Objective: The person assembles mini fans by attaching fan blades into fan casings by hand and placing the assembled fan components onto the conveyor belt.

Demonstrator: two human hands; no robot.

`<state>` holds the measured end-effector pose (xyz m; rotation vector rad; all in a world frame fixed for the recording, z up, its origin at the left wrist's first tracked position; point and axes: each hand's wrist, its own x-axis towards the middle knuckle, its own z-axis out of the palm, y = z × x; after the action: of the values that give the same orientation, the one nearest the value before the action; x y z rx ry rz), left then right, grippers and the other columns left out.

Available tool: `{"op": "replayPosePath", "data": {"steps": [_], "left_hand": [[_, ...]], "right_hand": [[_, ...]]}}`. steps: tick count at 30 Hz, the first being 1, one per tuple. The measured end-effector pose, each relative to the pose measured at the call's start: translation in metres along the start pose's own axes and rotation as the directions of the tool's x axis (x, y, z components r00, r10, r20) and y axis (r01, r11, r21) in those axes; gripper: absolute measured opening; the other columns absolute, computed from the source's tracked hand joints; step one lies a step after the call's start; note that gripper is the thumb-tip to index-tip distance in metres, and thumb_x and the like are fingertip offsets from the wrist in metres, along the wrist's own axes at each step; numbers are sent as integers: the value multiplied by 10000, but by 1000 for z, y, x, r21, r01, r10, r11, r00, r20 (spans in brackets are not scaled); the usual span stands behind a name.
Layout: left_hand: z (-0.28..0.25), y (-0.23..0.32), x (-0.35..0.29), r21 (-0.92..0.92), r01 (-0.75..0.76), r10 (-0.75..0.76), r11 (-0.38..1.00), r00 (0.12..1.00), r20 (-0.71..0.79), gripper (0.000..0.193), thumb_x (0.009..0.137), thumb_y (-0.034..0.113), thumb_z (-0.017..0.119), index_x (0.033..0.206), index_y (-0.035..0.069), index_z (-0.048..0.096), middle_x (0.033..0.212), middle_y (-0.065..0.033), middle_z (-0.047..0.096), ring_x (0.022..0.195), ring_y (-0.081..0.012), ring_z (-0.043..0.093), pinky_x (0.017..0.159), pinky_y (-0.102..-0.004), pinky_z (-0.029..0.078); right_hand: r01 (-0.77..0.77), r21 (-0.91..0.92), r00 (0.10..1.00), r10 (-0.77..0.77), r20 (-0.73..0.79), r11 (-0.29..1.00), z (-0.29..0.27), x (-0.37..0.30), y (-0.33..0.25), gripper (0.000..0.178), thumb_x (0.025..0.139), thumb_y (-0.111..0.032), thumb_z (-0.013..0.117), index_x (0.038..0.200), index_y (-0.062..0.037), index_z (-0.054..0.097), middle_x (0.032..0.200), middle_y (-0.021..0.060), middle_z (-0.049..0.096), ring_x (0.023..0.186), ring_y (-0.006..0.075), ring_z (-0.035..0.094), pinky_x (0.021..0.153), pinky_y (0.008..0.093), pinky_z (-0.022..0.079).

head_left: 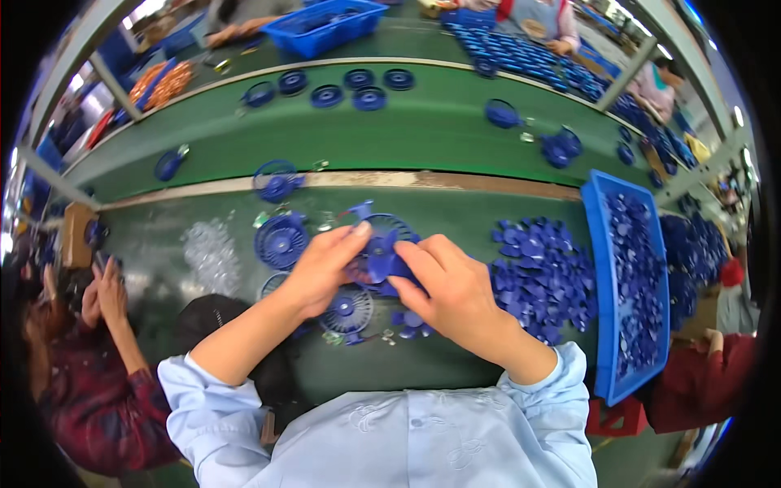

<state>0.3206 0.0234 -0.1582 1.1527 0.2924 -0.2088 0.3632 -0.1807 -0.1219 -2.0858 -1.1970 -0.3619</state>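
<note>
My left hand (320, 267) is closed on the near left side of a blue round fan housing (392, 223) with a slatted grille, held above the green bench. Over its middle sits a small blue fan blade (382, 263), which the thumb and fingers of my right hand (457, 294) pinch at its right side. My fingers hide whether the blade is seated on the hub. Further blue fan housings lie close by, one left of my left hand (281, 241) and one below my hands (348, 309). A few loose blades (412, 324) rest near my right wrist.
Right of my hands spreads a heap of blue fan blades (541, 276), beside a long blue crate (604, 317) of small blue parts. Clear small pieces (210, 256) are piled at left. Beyond a ledge, a green conveyor (390, 146) carries fan parts. Co-workers sit on both sides and opposite.
</note>
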Motion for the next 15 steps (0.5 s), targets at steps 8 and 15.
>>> {"op": "replayPosePath", "data": {"steps": [8,15], "left_hand": [[6,-2,-12,85,-23,17,996,998,66,308,1002,302,588,1115,16,603,966,-34,646,882,-82,612,775,-260,531],[3,-2,-10,101,-148,147,984,989,18,244,954,106,637,1156,-24,593,1035,-57,665,894,-99,618,821,-276,531]], "right_hand": [[0,-92,1000,1,15,996,29,2,1,375,737,-105,780,1075,-33,636,875,94,564,740,282,621,570,375,508],[19,-96,985,-35,-168,995,27,-1,2,558,694,-146,844,1193,-27,624,1048,137,612,868,299,644,674,356,550]]}}
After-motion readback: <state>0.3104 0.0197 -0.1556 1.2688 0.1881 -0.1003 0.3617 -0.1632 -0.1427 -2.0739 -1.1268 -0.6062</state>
